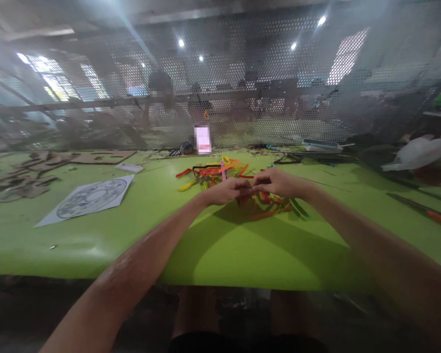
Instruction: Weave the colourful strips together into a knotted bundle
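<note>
My left hand (230, 191) and my right hand (279, 183) meet fingertip to fingertip above the green tabletop. Both are closed in a pinch, and whatever small thing lies between the fingers is too small to name. Around and behind them lies a loose pile of coloured strips (206, 170) in red, yellow, orange, black and purple. More strips, among them an orange strip (266, 214), stick out below and to the right of my fingers; I cannot tell whether any of these is held.
A paper with a round printed pattern (95, 196) lies at left, near brown cardboard pieces (99, 157). A lit phone (203, 139) stands against the perforated metal screen (228, 73). A white device (321, 145) lies back right; a white plastic bag (422, 154) is farther right.
</note>
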A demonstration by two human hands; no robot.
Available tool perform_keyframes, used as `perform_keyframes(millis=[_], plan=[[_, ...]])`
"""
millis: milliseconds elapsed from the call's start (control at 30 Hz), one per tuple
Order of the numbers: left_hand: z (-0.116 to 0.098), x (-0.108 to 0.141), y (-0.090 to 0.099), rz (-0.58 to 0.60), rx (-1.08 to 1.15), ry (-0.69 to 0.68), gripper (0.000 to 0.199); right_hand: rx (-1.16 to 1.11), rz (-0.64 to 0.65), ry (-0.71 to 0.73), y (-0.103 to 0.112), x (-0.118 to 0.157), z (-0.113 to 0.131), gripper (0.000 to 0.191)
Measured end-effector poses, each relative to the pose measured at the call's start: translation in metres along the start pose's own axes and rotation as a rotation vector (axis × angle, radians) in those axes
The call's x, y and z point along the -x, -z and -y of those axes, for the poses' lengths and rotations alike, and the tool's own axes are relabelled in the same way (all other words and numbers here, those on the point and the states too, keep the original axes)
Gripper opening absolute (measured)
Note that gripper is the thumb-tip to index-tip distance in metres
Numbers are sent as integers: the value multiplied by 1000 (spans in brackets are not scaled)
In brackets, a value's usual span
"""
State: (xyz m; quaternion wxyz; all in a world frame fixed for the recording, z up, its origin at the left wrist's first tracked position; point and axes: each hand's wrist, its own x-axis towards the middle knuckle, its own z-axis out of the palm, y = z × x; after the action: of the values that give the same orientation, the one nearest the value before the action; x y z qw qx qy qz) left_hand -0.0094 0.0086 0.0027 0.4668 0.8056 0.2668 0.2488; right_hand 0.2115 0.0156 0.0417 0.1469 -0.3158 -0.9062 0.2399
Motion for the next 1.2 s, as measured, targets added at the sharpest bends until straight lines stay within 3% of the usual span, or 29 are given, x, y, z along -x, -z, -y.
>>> perform_keyframes(millis=[133,367,633,800,1200], plan=[[1,0,0,-23,-9,-14,31,-10,6,-45,0,-1,1,32],[-5,0,-3,-129,-199,-96,22,-348,40,-152,0,0,2,32],[-14,2,-2,-119,-387,-178,20,-605,86,-173,-3,2,2,22],[-15,2,0,-128,-463,-198,20,-591,109,-154,-4,2,0,24],[-7,4,10,52,-171,-104,15,-414,220,-63,-6,2,4,30]])
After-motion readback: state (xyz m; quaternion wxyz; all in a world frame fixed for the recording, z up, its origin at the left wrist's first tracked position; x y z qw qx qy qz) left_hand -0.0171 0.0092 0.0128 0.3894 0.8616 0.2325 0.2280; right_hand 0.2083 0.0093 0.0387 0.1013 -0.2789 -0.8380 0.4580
